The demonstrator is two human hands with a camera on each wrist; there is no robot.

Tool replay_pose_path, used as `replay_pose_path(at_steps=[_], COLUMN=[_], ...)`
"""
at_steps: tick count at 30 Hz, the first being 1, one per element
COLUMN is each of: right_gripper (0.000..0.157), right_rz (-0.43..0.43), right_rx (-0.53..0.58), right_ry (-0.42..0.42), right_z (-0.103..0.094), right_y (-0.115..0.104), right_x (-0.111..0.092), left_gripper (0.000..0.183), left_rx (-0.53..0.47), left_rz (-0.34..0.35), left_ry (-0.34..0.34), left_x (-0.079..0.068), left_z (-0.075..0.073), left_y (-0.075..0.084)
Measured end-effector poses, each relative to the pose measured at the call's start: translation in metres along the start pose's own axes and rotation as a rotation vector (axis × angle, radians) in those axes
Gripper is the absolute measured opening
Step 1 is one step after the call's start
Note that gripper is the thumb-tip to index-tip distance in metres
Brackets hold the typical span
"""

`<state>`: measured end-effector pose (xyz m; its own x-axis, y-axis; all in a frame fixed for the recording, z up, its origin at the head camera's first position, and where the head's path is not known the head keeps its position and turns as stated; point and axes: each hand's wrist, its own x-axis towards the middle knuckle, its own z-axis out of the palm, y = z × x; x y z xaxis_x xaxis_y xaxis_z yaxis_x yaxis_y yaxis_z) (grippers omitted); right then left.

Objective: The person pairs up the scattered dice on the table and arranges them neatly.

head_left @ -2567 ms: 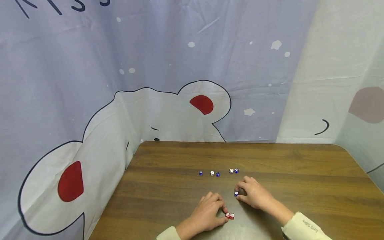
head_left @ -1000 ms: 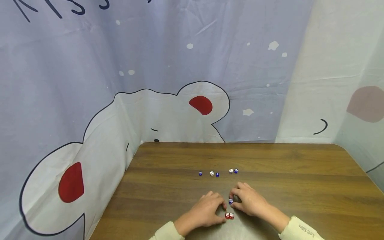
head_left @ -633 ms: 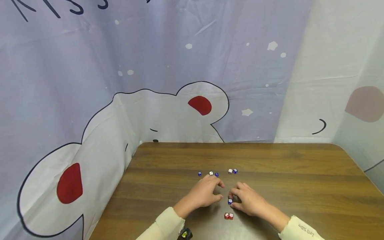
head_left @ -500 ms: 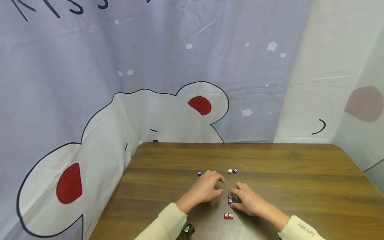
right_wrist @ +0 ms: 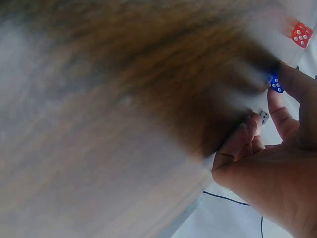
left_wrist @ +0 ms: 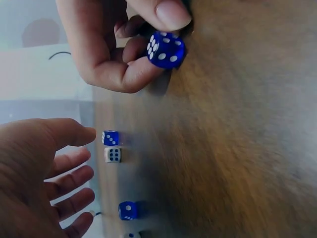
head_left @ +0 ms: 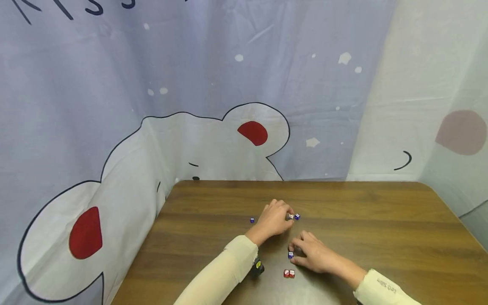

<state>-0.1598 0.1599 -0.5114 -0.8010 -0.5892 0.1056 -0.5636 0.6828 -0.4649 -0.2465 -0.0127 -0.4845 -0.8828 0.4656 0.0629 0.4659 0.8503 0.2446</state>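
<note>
My right hand [head_left: 314, 254] pinches a blue die [head_left: 290, 255] between thumb and forefinger, low over the wooden table; the same die [left_wrist: 166, 50] looms large in the left wrist view. Farther back, my left hand [head_left: 273, 218] reaches out with its thumb and fingers apart, fingertips beside a white die [head_left: 291, 217]. A second blue die [head_left: 297, 216] sits against that white one. In the left wrist view a gap shows between the left hand [left_wrist: 34, 168] and this pair. Two red dice [head_left: 289, 273] stand side by side nearer the person.
Another blue die [head_left: 252, 220] lies left of the left hand on the brown table [head_left: 381, 237]. One more blue die [left_wrist: 128, 210] and a partly cropped white die [left_wrist: 131, 235] show in the left wrist view. A printed curtain [head_left: 213, 144] hangs behind the table.
My left hand has left the red dice and moved forward, then right, to the white die, covering another white and blue die. My right hand brought its blue die nearer the red pair, then stayed.
</note>
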Motion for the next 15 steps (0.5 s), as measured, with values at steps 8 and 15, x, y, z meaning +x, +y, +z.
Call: replay_pose_path(at_steps=[8,15], right_gripper=[0.021,0.021], right_rz=[0.000,0.013], right_rx=[-0.020,-0.034], right_ry=[0.005,0.055], right_z=[0.000,0.000], right_y=[0.001,-0.003], right_x=[0.001,-0.001], left_gripper=[0.028,0.025], left_rx=[0.059,0.136], left_rz=[-0.069,-0.072], left_ry=[-0.055,-0.075], left_x=[0.023,0.028], left_z=[0.010,0.016], left_y=[0.003,0.011])
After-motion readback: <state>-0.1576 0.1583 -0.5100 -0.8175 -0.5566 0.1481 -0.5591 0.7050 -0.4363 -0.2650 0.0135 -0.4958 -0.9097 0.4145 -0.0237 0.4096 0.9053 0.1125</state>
